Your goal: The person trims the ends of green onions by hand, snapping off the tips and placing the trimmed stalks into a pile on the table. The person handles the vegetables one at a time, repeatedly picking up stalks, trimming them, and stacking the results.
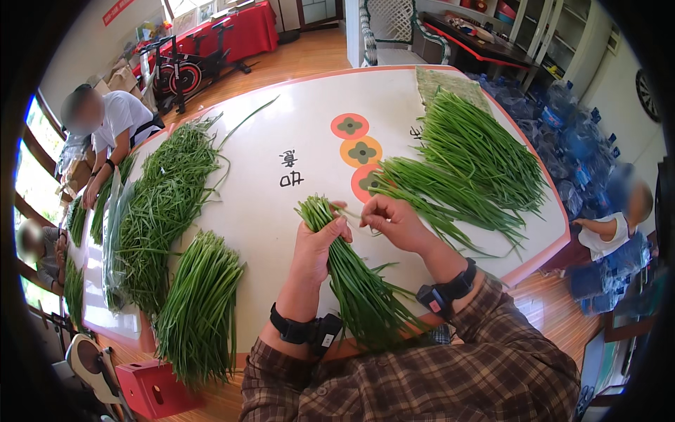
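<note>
My left hand (318, 248) is closed round the upper part of a bunch of green garlic chives (358, 285), whose pale cut ends point away from me. My right hand (393, 221) pinches a thin leaf or strand at the right of those ends. Right of my hands, a loose pile of chives (448, 195) lies beside a larger pile (480, 153), partly on a woven mat (451, 82). A thick, neat bunch of chives (203, 300) lies left of my left hand, its leaves hanging over the near table edge.
A heap of tangled leaves (163, 195) and a clear plastic bag (113, 237) cover the table's left part. The white table (263, 142) has a pink rim. Two people are at the left, another person at the right by large water bottles (575, 137). A red stool (153, 387) stands below left.
</note>
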Motion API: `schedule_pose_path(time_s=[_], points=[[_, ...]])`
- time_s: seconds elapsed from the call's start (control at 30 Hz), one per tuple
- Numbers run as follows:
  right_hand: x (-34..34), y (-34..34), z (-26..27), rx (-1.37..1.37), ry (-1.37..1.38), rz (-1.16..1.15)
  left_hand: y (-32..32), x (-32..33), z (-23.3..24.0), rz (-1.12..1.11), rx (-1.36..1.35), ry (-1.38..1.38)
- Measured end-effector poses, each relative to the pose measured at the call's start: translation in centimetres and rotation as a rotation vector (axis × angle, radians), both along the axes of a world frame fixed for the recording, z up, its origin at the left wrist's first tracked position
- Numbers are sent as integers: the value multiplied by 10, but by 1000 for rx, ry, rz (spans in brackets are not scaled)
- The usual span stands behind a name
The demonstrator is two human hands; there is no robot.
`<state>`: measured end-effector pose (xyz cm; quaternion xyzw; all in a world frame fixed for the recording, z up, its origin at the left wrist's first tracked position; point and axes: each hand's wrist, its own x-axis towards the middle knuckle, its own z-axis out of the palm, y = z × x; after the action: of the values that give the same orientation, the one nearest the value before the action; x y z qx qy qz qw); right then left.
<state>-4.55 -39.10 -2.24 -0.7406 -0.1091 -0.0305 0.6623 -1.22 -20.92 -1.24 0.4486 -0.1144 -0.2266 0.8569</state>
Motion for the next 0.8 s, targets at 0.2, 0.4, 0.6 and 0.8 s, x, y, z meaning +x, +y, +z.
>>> schedule_pose_path(time_s=[0.2,0.4,0.6,0.8], points=[[-1,-2,5,-175,54,1,4,0,-4,60,-34,-15],[5,-48,12,-637,-34,-353,5,2,6,227,-5,-203],[2,-67,12,-712,39,-493,15,4,8,158,-250,-124],[2,-59,7,-901,35,-483,17,7,4,89,-265,-72]])
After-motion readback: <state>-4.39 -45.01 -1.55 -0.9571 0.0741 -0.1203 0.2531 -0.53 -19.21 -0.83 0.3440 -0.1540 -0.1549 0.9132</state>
